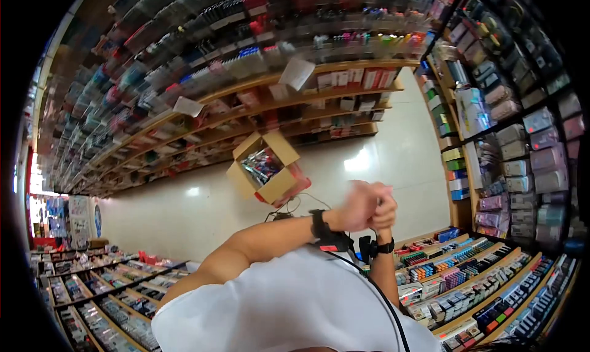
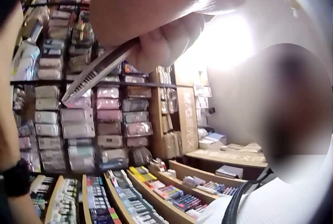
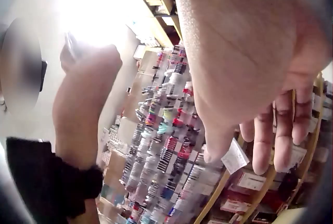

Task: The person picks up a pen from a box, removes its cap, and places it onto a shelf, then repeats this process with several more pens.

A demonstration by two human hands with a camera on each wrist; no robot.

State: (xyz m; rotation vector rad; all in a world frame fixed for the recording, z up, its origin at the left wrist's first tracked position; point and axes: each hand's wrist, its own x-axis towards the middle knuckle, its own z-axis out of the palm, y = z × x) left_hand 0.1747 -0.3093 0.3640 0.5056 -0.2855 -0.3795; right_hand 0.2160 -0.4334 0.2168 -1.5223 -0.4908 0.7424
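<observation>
My left hand (image 2: 166, 42) grips a slim pen (image 2: 93, 78) with a see-through, ridged barrel; its tip points down and away from the fingers. In the head view, my left hand (image 1: 356, 207) is blurred and sits right beside my right hand (image 1: 385, 213), in front of my chest. The right wrist view shows the right hand (image 3: 255, 88) with relaxed fingers (image 3: 283, 146) hanging downward and nothing between them. Across from it, the left hand (image 3: 86, 88) holds the pen (image 3: 72, 44) upright against a bright light.
An open cardboard box (image 1: 279, 148) filled with small items rests on a red stool (image 1: 299, 181) in the aisle. Tall pen shelves (image 1: 203, 94) rise ahead, pouch racks (image 1: 516, 149) stand at the right, and stocked trays (image 1: 467, 278) flank my body. Cables (image 1: 310, 198) trail near the stool.
</observation>
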